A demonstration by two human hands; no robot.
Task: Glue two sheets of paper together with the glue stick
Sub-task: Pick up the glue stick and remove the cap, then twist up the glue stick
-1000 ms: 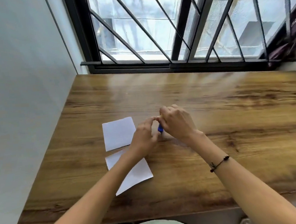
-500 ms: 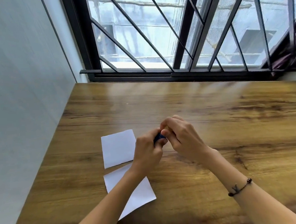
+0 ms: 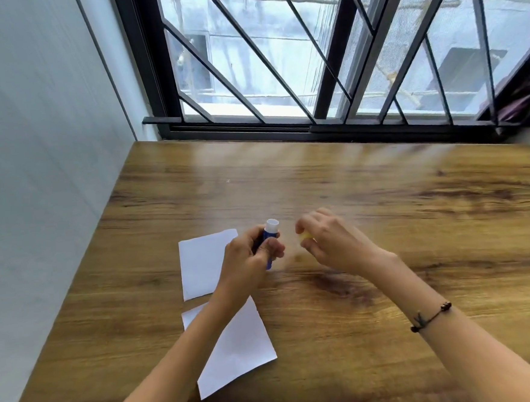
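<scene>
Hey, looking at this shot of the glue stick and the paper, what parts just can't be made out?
- Head view: the glue stick is mostly wrapped by the left hand, so any label is hidden.
- The yellow thing pinched in the right hand is blurred and half covered; probably the cap.
- The near sheet is crossed by the left forearm.
- Whether glue is on the far sheet is too faint to tell.

Bare bench (image 3: 384,224) lies open from 12 to 4 o'clock; two sheets (image 3: 202,265) lie at 9, wall (image 3: 37,185) beyond.
</scene>
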